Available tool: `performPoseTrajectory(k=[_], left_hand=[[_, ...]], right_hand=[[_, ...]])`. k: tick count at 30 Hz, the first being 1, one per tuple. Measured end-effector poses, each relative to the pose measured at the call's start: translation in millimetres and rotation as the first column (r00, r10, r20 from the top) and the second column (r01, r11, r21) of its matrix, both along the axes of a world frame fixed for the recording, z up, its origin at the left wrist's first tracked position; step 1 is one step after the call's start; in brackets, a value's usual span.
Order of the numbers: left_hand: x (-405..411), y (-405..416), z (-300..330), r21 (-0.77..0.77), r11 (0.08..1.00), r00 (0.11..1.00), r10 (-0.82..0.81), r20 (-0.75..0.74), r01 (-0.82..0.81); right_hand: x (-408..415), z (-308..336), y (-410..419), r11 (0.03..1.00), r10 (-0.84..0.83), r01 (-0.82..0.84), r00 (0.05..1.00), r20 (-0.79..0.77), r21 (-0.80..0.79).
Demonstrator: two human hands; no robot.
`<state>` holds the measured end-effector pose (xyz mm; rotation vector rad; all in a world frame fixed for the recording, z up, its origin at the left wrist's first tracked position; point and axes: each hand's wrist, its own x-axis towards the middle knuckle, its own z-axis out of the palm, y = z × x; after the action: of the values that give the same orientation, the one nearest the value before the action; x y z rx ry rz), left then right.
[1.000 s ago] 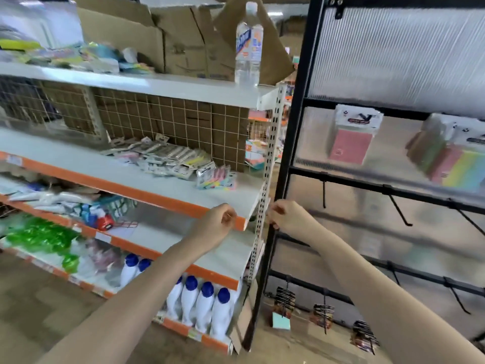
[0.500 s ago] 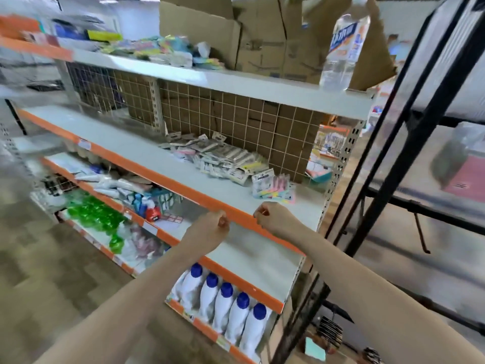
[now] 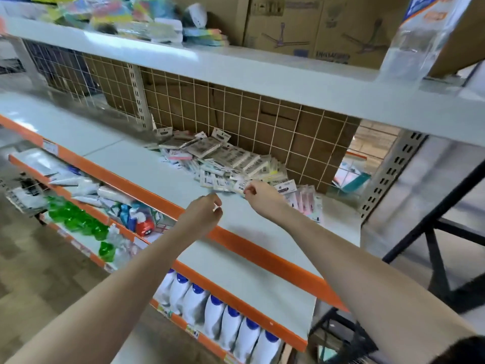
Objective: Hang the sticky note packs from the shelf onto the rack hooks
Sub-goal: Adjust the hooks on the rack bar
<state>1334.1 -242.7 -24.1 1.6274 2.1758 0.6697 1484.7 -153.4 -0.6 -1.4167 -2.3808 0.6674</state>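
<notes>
Right hand (image 3: 259,197) at near edge of pack pile (image 3: 223,161), fingertips seemingly pinching one pack; left hand (image 3: 207,211) beside pile, curled, empty. Best lift single pack by header.

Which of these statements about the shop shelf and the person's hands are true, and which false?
1. The sticky note packs lie in a loose pile on the middle shelf. True.
2. The right hand reaches the near edge of that pile. True.
3. The left hand grips a green bottle. False: it hovers over the shelf's front, fingers curled, with no bottle in it; the green bottles sit on a lower shelf.
4. The white bottles with blue caps stand on the top shelf. False: they stand on the lowest shelf in view.
5. A clear plastic bottle stands on the top shelf at right. True.
</notes>
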Motion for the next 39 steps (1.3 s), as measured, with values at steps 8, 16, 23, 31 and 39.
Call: performPoseTrajectory(k=[8, 16, 23, 31, 39], left_hand=[[-50, 63, -2, 0.068, 0.997, 0.998, 0.031, -0.057, -0.028], [-79, 134, 7, 0.202, 0.956, 0.970, -0.182, -0.161, 0.213], [-99, 182, 8, 0.121, 0.873, 0.849, -0.413, -0.330, 0.472], [-101, 196, -26, 0.044, 0.831, 0.693, -0.432, -0.578, 0.555], [-130, 183, -40, 0.098, 0.797, 0.675, -0.431, -0.598, 0.596]], right_hand=[[-55, -10, 46, 0.992, -0.065, 0.066, 0.998, -0.015, 0.110], [-84, -28, 96, 0.949, -0.255, 0.232, 0.963, 0.085, 0.216], [-93, -41, 110, 0.913, -0.390, 0.366, 0.913, 0.119, 0.179], [-98, -51, 94, 0.856, -0.474, 0.379, 0.848, 0.239, 0.351], [-115, -51, 74, 0.788, -0.563, 0.433, 0.794, 0.227, 0.438]])
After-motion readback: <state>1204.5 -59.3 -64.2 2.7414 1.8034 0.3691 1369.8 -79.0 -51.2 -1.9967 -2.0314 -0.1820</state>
